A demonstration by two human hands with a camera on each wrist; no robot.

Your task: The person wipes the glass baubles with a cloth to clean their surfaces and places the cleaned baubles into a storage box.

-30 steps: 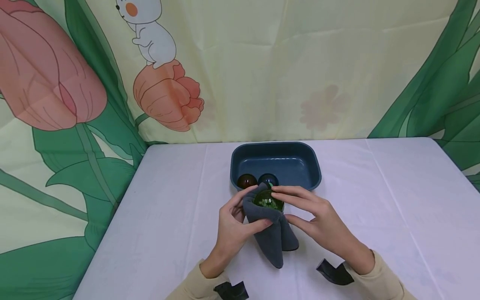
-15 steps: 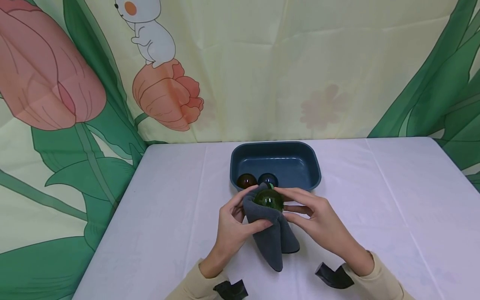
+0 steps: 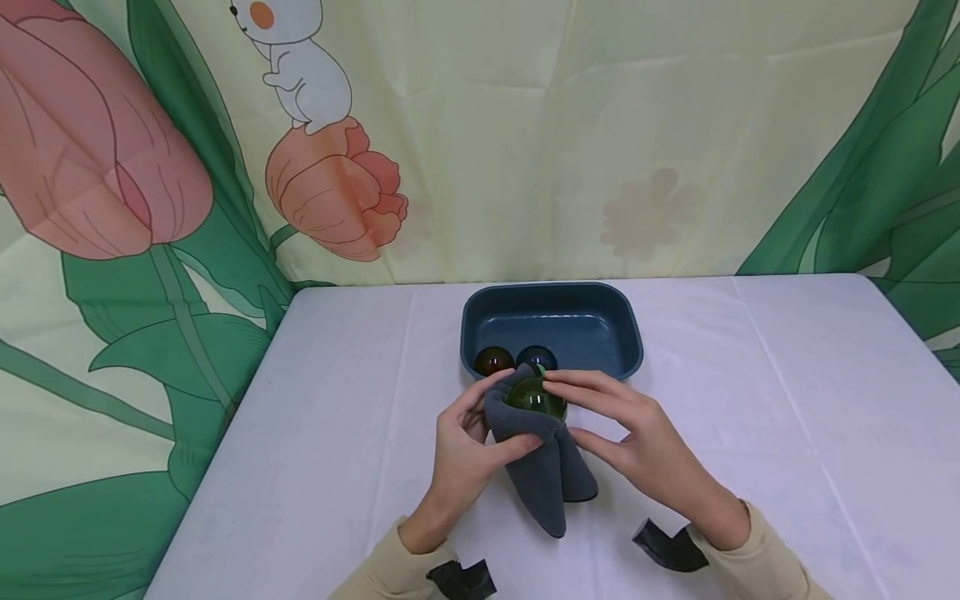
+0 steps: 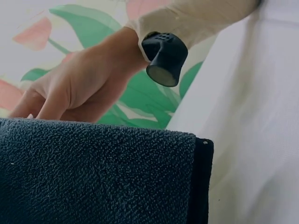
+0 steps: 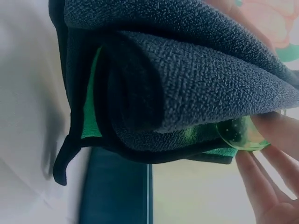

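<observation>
A green transparent ball sits nested in a dark grey-blue towel in the head view. My left hand grips the towel from the left, thumb in front and fingers behind, cupping it under the ball. From the right, my right hand holds the ball's exposed side between fingertips and thumb. The right wrist view shows these fingertips on the ball, below a fold of towel with black edging and a green underside. Towel covers the lower part of the left wrist view, hiding my left hand there.
Just behind the hands stands a dark blue rectangular tray. A dark red-brown ball and a dark blue ball lie at its near left. White cloth covers the table, and a flower-printed curtain hangs behind.
My right fingers slid off the ball's top to its side, then came back over it. The light speckled patch on the ball has turned out of sight. The left hand has barely moved.
</observation>
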